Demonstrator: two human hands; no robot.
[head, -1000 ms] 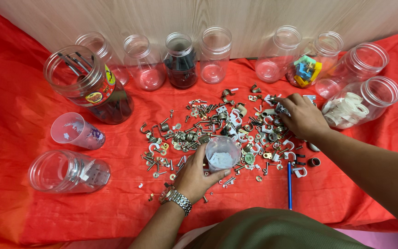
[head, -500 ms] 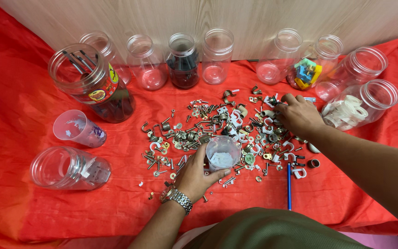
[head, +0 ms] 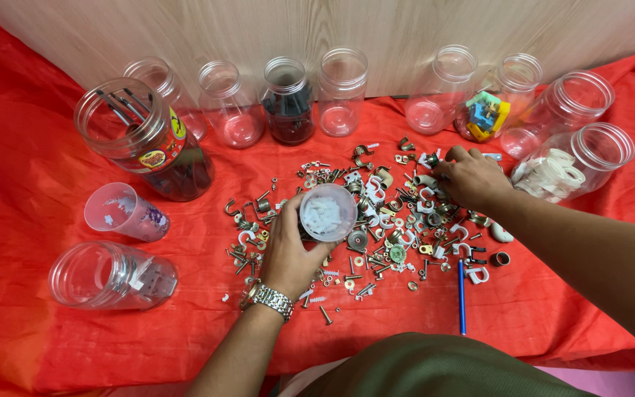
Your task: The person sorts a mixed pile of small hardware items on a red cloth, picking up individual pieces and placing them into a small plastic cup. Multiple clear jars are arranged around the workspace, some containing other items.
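Over red cloth (head: 31,309): left hand (head: 288,254) grip grasping clear round cup (head: 328,212), right hand (head: 472,179) pinching metal hardware (head: 376,220).

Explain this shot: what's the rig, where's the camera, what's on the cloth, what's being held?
There is no machine here: a person works with two bare hands, filmed by one camera worn on the head and looking down. The left hand, with a metal wristwatch, holds a small clear cup with white bits inside. The right hand rests fingers-down in a pile of small hardware: screws, washers, hooks and white clips. All of it lies on a red cloth. Clear plastic jars stand along the wooden wall, some holding sorted parts, and a blue pen lies near the pile.
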